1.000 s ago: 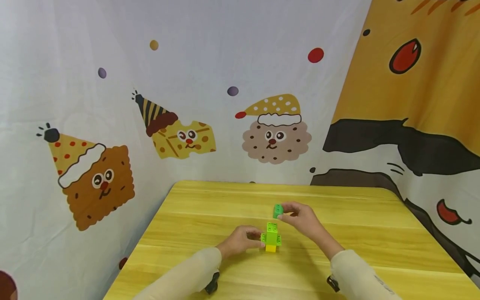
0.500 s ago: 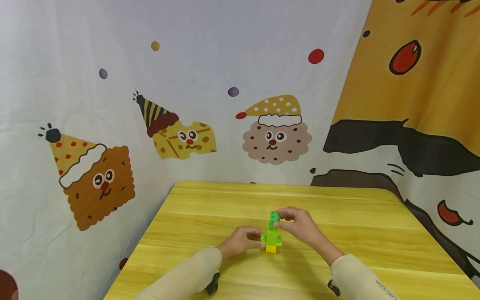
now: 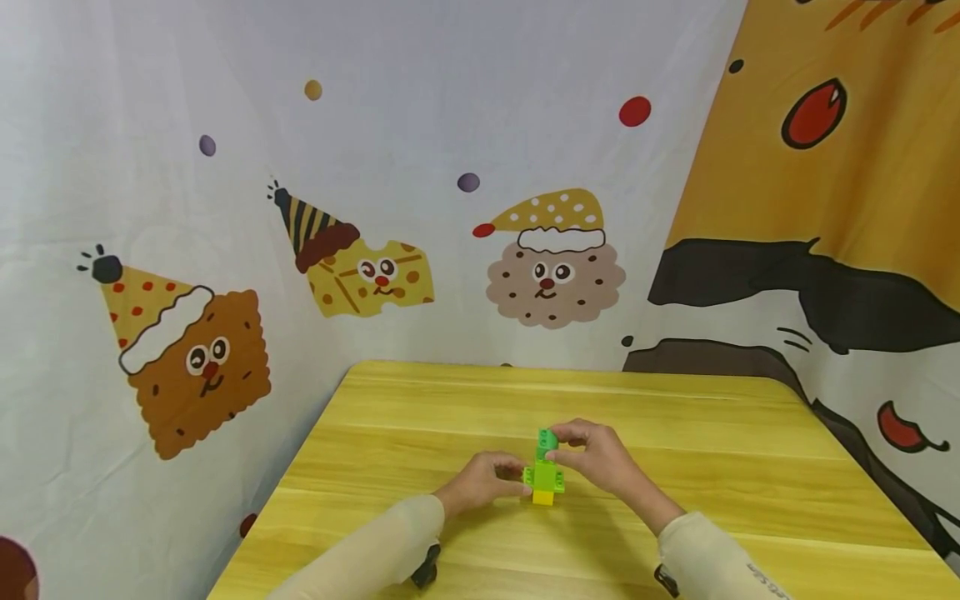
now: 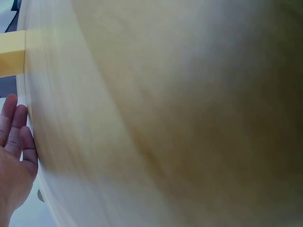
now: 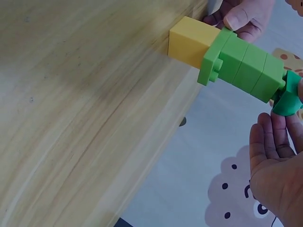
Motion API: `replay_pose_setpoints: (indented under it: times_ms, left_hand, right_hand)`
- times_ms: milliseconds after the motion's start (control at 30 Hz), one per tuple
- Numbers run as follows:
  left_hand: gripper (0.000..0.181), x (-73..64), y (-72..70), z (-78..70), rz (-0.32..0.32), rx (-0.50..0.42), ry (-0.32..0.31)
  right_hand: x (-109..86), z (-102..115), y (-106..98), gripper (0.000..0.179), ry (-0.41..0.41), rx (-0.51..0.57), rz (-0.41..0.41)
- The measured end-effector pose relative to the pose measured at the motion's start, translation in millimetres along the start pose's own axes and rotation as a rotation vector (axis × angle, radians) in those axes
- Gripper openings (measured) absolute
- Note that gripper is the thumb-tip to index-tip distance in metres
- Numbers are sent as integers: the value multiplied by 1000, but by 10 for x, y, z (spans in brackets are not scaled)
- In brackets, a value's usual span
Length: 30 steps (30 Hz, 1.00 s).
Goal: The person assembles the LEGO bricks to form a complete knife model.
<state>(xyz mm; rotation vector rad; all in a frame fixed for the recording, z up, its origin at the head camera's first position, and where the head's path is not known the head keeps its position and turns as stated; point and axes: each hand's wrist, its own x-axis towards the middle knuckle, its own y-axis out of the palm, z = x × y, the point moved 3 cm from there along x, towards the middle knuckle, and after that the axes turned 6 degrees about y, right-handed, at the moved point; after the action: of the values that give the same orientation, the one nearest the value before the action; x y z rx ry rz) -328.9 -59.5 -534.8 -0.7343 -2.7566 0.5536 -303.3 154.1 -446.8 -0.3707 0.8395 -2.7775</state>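
A small toy-brick tower stands on the wooden table. Its yellow brick is at the bottom, then a wider light green plate with studs at its ends and stacked light green bricks. My left hand pinches one end of the plate between thumb and fingers. With thumb and fingertips, my right hand holds a darker green curved brick at the tower's top, right against the upper studs. In the left wrist view, the left hand's fingers show at the edge, and the tower is out of frame.
Behind the table hangs a white cloth printed with cartoon food figures. An orange and black printed part is at the right. The table's far edge runs close to the cloth.
My right hand has brought the darker green brick down and slightly left, from above the tower onto its top. The left hand has kept its place at the plate.
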Motion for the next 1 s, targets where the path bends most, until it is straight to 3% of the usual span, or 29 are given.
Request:
replay_pose_setpoints:
  times_ms: [833, 1000]
  left_hand:
    - [30, 14, -4, 17, 21, 11, 16]
    - [30, 22, -2, 16, 23, 13, 18]
  right_hand:
    - [-9, -18, 35, 27, -9, 17, 35]
    - [0, -18, 21, 26, -28, -43, 40]
